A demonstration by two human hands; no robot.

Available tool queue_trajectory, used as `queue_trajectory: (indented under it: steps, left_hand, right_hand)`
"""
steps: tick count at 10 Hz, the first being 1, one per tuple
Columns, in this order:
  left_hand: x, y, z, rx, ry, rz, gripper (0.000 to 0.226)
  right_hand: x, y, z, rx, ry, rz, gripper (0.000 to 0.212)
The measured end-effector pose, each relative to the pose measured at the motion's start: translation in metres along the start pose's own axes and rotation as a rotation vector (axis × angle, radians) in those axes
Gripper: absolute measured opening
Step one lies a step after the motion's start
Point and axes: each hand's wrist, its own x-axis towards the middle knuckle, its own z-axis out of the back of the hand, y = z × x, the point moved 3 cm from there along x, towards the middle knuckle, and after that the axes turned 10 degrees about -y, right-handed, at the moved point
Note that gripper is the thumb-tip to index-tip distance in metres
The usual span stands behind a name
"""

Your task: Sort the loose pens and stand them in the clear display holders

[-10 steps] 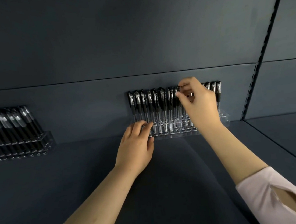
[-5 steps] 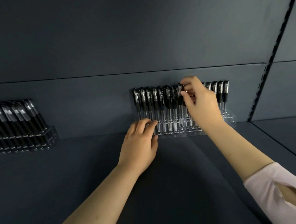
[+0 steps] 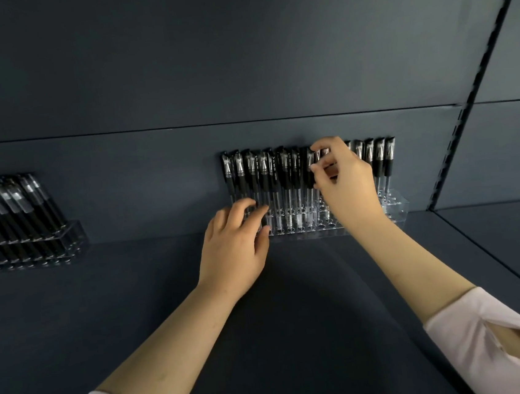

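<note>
1. A clear display holder (image 3: 396, 211) is seen on the dark shelf (image 3: 297, 321), set against the back panel (image 3: 239, 70).
2. A row of black-capped pens (image 3: 264, 177) is stood upright in it, side by side.
3. The left hand (image 3: 235, 247) is laid on the holder's left front end. Its fingers are relaxed and nearly straight, and the lower barrels there are touched by the fingertips.
4. The right hand (image 3: 346, 187) is held at cap height near the middle of the row with its fingers curled. One pen (image 3: 309, 178) is pinched near its cap between thumb and forefinger.
5. Whether that pen is seated in a hole cannot be told.
6. A second holder (image 3: 75, 235) is seen well apart on the left, filled with tilted pens (image 3: 12, 203).
7. A slotted upright (image 3: 481, 71) is seen at the right.
</note>
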Motion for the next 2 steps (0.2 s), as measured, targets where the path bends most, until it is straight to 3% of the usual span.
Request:
queue_trajectory:
  steps: [2]
  left_hand:
    - [-0.0006, 0.0004, 0.0015, -0.021, -0.021, -0.011, 0.035]
  right_hand:
    - [-0.0049, 0.0045, 0.0066, 0.013, 0.011, -0.019, 0.035]
